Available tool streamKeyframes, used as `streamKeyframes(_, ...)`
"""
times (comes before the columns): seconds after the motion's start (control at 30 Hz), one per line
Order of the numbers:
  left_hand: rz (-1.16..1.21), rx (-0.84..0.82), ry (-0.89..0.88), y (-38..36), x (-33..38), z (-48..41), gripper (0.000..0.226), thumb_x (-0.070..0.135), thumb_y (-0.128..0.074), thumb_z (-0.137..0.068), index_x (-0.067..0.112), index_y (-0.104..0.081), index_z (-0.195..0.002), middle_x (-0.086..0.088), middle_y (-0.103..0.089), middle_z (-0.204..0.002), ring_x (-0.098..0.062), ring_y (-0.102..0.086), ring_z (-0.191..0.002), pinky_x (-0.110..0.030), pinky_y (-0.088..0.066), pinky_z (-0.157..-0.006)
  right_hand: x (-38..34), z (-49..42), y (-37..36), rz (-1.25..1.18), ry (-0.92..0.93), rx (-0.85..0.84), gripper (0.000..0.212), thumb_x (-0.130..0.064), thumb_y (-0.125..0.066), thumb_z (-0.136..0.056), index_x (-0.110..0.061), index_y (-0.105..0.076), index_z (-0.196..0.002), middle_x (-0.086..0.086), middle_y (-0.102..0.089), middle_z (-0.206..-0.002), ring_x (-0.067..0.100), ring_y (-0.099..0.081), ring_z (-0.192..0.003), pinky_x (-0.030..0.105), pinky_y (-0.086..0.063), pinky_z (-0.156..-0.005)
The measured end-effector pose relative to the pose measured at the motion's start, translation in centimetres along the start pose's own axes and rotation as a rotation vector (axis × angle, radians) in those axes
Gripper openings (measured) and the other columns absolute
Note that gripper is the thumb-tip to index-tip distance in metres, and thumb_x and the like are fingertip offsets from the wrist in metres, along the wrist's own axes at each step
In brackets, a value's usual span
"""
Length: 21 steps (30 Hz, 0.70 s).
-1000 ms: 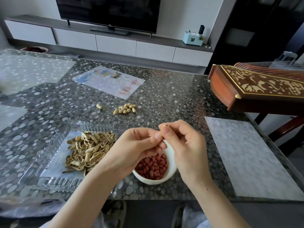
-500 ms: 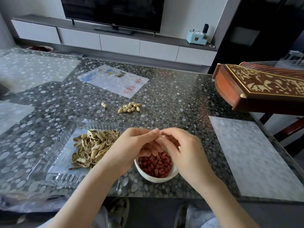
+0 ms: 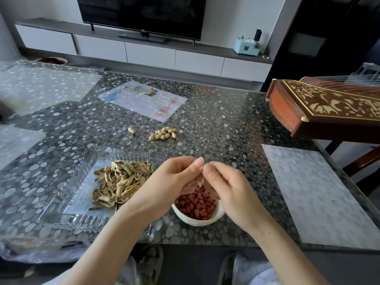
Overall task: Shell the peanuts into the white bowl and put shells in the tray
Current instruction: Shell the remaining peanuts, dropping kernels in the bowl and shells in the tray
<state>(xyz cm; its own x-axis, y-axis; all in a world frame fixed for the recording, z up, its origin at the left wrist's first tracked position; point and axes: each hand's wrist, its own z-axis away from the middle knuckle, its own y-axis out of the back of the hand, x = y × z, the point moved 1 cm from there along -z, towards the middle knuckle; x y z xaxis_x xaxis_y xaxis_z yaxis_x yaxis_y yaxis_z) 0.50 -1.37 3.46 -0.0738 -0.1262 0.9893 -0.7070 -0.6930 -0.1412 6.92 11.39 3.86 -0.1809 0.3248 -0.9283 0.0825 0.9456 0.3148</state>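
Left hand (image 3: 170, 182) and right hand (image 3: 228, 186) are meeting thumb to thumb at lower centre, fingers curled, both pinching a small pale shell piece (image 3: 200, 182) just above the white bowl (image 3: 197, 222) of red kernels (image 3: 197, 204). Shells (image 3: 121, 182) are lying in the clear tray (image 3: 67, 182) at left. Unshelled peanuts (image 3: 163, 133) are sitting farther up the worktop (image 3: 226, 124).

Clear ribbed square tray (image 3: 67, 182): transparent, glossy; glass or plastic, cannot tell.
Tan empty peanut shells (image 3: 121, 182): dry, rough, matt.
Pale peanut shell piece (image 3: 200, 183): matt.
Small white round bowl (image 3: 197, 222): smooth, faintly glossy.
Red-skinned peanut kernels (image 3: 195, 204): smooth, slight sheen.
Grey pebble-patterned tabletop (image 3: 216, 124): glossy, reflective.
Red-brown carved wooden instrument (image 3: 287, 108): lacquered, satin.
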Motion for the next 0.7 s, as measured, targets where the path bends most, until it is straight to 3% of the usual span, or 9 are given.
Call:
streamKeyframes(0.07, -0.114, 0.044, -0.030, -0.2, -0.2, 0.0, 0.034, 0.036, -0.047, -0.090, 0.008, -0.050, -0.070, 0.009, -0.037, -0.056, -0.010, -0.028, -0.056, -0.023, -0.028, -0.056, 0.2, 0.0, -0.2, -0.038, -0.038, 0.012, 0.035, -0.030, -0.040, -0.097, -0.032, -0.058, -0.068, -0.016, -0.049, -0.057, -0.001, -0.045, -0.055, 0.012, -0.037, -0.054)
streamKeyframes(0.17, -0.196, 0.102, -0.027, -0.4, -0.7, -0.1, 0.034, 0.033, -0.043, -0.094, 0.011, -0.046, -0.069, 0.012, -0.036, -0.056, -0.008, -0.030, -0.056, -0.024, -0.030, -0.056, 0.8, -0.1, -0.6, -0.057, -0.105, 0.043, 0.037, -0.028, -0.036, -0.102, -0.010, -0.065, -0.087, 0.004, -0.064, -0.075, 0.014, -0.061, -0.073, 0.026, -0.052, -0.070)
streamKeyframes(0.23, -0.198, 0.131, -0.008, -0.6, -0.9, -0.1, 0.034, 0.029, -0.041, -0.098, 0.015, -0.048, -0.067, 0.011, -0.037, -0.057, -0.007, -0.030, -0.056, -0.026, -0.030, -0.059, 1.0, -0.2, -0.6, -0.062, -0.160, 0.084, 0.042, -0.032, -0.035, -0.102, -0.005, -0.061, -0.083, 0.007, -0.052, -0.068, 0.017, -0.052, -0.067, 0.028, -0.047, -0.066)
streamKeyframes(0.3, -0.163, 0.153, 0.010, -0.7, -1.0, -0.2, 0.038, 0.026, -0.042, -0.099, 0.021, -0.053, -0.063, 0.011, -0.039, -0.056, -0.006, -0.032, -0.055, -0.026, -0.029, -0.059, 1.1, -0.2, -0.5, -0.072, -0.223, 0.112, 0.043, -0.034, -0.036, -0.102, -0.016, -0.055, -0.068, -0.005, -0.041, -0.061, 0.008, -0.041, -0.060, 0.022, -0.037, -0.058)
streamKeyframes(0.4, -0.145, 0.152, 0.037, -0.4, -1.2, -0.4, 0.040, 0.025, -0.045, -0.099, 0.022, -0.064, -0.063, 0.007, -0.049, -0.060, -0.013, -0.038, -0.062, -0.030, -0.031, -0.065, 1.2, -0.4, -0.2, -0.234, -0.352, 0.100, 0.048, -0.031, -0.039, -0.102, -0.025, -0.050, -0.055, -0.012, -0.040, -0.053, 0.003, -0.037, -0.048, 0.018, -0.031, -0.049)
streamKeyframes(0.5, -0.085, 0.124, 0.060, -0.1, -1.2, -0.5, 0.034, 0.023, -0.048, -0.098, 0.013, -0.070, -0.075, -0.008, -0.057, -0.074, -0.022, -0.039, -0.070, -0.035, -0.032, -0.071, 1.0, -0.5, 0.1, -0.460, -0.433, 0.064, 0.047, -0.026, -0.040, -0.101, -0.018, -0.049, -0.056, -0.007, -0.037, -0.050, 0.008, -0.030, -0.045, 0.020, -0.024, -0.044)
streamKeyframes(0.57, -0.032, 0.124, 0.084, -0.2, -1.1, -0.5, 0.033, 0.019, -0.048, -0.097, 0.011, -0.070, -0.074, -0.007, -0.058, -0.070, -0.017, -0.039, -0.063, -0.028, -0.032, -0.065, 0.9, -0.5, 0.3, -0.565, -0.470, 0.035, 0.045, -0.025, -0.039, -0.101, -0.015, -0.046, -0.058, -0.003, -0.032, -0.049, 0.009, -0.026, -0.044, 0.021, -0.020, -0.043)
streamKeyframes(0.7, -0.040, 0.180, 0.118, 0.0, -0.9, -0.6, 0.032, 0.019, -0.050, -0.096, 0.009, -0.061, -0.068, -0.009, -0.050, -0.066, -0.011, -0.037, -0.058, -0.024, -0.028, -0.060, 1.1, -0.5, 0.8, -0.522, -0.504, 0.073, 0.044, -0.026, -0.040, -0.102, -0.012, -0.042, -0.060, -0.003, -0.030, -0.049, 0.010, -0.024, -0.044, 0.021, -0.020, -0.042)
